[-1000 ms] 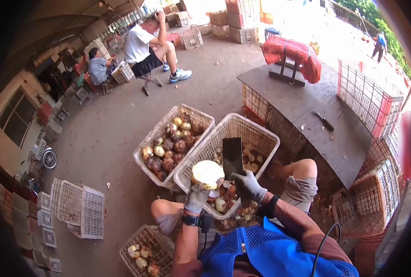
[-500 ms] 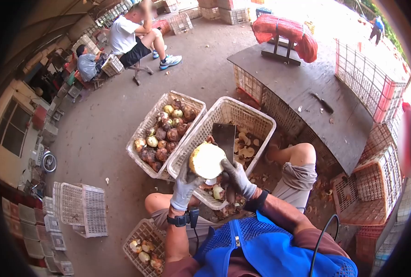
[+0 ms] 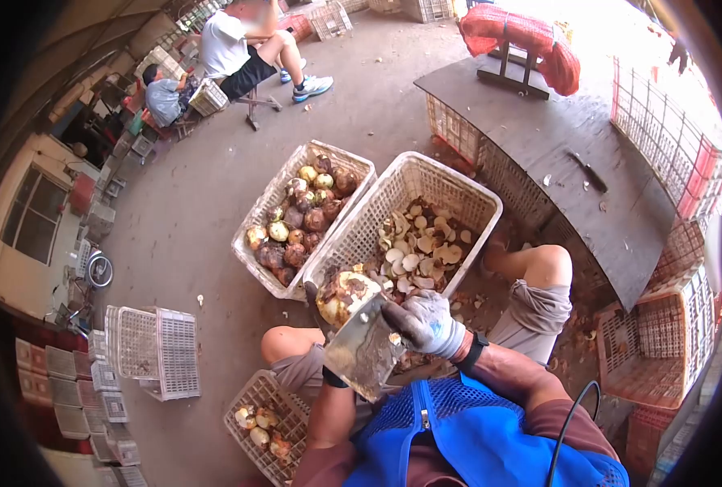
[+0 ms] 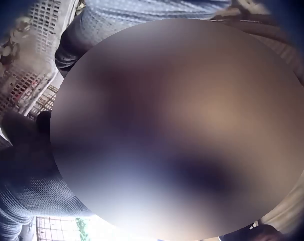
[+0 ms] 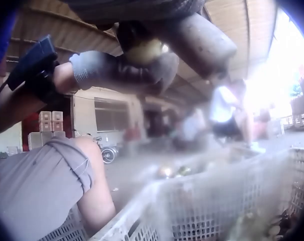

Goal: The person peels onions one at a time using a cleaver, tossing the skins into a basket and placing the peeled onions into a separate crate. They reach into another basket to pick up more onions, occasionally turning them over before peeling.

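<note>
A round, partly peeled root vegetable (image 3: pixel 346 296), pale with brown skin patches, is held over the near end of a crate of peelings. My left hand (image 5: pixel 127 70), in a grey glove, grips it from below in the right wrist view; in the head view the vegetable and blade mostly hide that hand. My gloved right hand (image 3: pixel 430 321) holds a cleaver (image 3: pixel 365 345), its broad blade slanting toward my body and overlapping the vegetable's near side. A large blur covers most of the left wrist view, with a knitted glove cuff (image 4: pixel 36 196) at its lower left.
Pale slices (image 3: pixel 414 252) lie in the crate (image 3: pixel 491 203) between my knees. Beside it stands a crate (image 3: pixel 243 256) of unpeeled vegetables. A smaller crate (image 3: pixel 296 406) with several peeled pieces is by my left leg. A knife (image 3: pixel 590 172) rests on the dark board (image 3: pixel 531 130) at right.
The vegetable's pale cut face has turned away, and patchy brown skin now shows. The cleaver has swung from pointing away over the crate to slanting across toward my body.
</note>
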`<action>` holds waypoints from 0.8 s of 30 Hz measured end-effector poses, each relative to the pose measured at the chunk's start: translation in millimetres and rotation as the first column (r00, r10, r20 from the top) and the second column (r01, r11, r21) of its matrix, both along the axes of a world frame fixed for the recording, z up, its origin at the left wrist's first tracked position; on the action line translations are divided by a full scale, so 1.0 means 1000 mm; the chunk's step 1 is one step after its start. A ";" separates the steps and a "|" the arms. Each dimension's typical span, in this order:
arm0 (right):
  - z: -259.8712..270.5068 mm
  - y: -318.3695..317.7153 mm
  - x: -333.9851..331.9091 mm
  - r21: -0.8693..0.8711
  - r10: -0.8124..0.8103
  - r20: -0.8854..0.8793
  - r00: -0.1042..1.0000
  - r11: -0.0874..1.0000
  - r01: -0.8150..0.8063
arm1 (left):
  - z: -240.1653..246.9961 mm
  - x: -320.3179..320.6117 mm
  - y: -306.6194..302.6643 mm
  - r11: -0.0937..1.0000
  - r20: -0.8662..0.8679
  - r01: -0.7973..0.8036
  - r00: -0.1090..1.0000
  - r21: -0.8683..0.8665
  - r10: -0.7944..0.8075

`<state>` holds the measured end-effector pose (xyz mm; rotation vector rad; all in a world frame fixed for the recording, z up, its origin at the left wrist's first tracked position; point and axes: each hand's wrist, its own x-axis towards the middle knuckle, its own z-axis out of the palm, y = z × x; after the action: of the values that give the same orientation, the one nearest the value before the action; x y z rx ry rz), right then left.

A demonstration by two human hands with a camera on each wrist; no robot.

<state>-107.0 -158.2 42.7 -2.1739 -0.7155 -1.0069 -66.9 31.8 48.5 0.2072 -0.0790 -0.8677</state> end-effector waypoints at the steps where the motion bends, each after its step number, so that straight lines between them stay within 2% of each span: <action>1: -0.002 0.000 -0.001 -0.005 -0.008 0.055 0.998 1.000 0.009 | -0.005 0.001 0.001 0.999 0.031 0.000 1.000 0.049 -0.001; 4: 0.000 -0.002 -0.002 -0.028 0.026 -0.025 0.999 0.999 -0.027 | -0.017 -0.001 0.006 0.987 0.101 0.032 0.994 0.160 -0.049; 6: 0.004 -0.005 -0.001 -0.080 0.007 -0.094 0.996 0.997 -0.015 | -0.019 -0.003 0.010 0.981 0.107 0.059 0.991 0.185 -0.080; 7: 0.009 -0.008 -0.003 -0.077 0.037 -0.072 0.997 0.996 -0.043 | -0.020 -0.002 0.012 0.983 0.099 0.054 0.992 0.176 -0.072; 10: 0.034 -0.017 -0.011 -0.067 0.123 0.004 0.992 0.990 -0.122 | -0.019 0.010 0.012 0.994 0.051 0.014 0.999 0.113 -0.020; 13: 0.034 -0.014 0.000 0.061 0.206 -0.094 0.974 0.978 -0.201 | -0.023 0.022 0.004 0.998 -0.016 -0.002 1.000 -0.057 0.002; 14: 0.006 -0.010 0.008 -0.063 0.116 -0.331 0.936 0.987 -0.145 | -0.030 0.024 0.002 0.994 -0.034 -0.012 0.999 -0.111 0.008; 15: 0.007 -0.010 0.010 -0.027 0.117 -0.439 0.891 0.989 -0.143 | -0.037 0.027 0.002 0.991 -0.031 -0.036 0.999 -0.130 0.032; 16: 0.012 -0.010 0.011 -0.071 0.074 -0.495 0.866 0.990 -0.126 | -0.045 0.028 0.003 0.992 -0.004 -0.071 0.997 -0.106 0.071; 17: 0.017 -0.007 0.007 -0.108 0.032 -0.555 0.831 0.988 -0.110 | -0.060 0.022 0.011 0.966 0.105 -0.237 0.968 0.106 0.227; 18: 0.014 -0.007 0.003 -0.104 0.033 -0.543 0.839 0.989 -0.106 | -0.070 0.016 0.021 0.897 0.310 -0.274 0.936 0.348 0.166; 19: 0.011 -0.009 0.003 -0.105 0.033 -0.523 0.852 0.989 -0.103 | -0.079 0.014 0.030 0.764 0.490 -0.349 0.870 0.542 0.050; 21: 0.002 -0.011 0.007 -0.078 0.060 -0.481 0.875 0.991 -0.111 | -0.062 0.014 0.028 0.759 0.392 -0.279 0.919 0.588 0.034; 22: -0.007 -0.011 0.008 -0.045 0.083 -0.464 0.882 0.992 -0.117 | -0.027 0.011 0.018 0.899 0.101 -0.136 0.990 0.417 0.103; 23: -0.009 -0.010 0.007 -0.012 0.104 -0.449 0.887 0.992 -0.123 | -0.006 0.007 0.012 0.982 -0.211 -0.049 0.974 0.184 0.089; 24: -0.010 -0.009 0.009 0.040 0.092 -0.550 0.830 0.996 -0.084 | -0.004 0.007 0.013 0.983 -0.181 -0.016 0.982 0.182 0.049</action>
<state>-98.4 -166.8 32.6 -2.2348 -0.5163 -0.2924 -59.7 44.5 44.2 0.2949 0.1765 -0.8578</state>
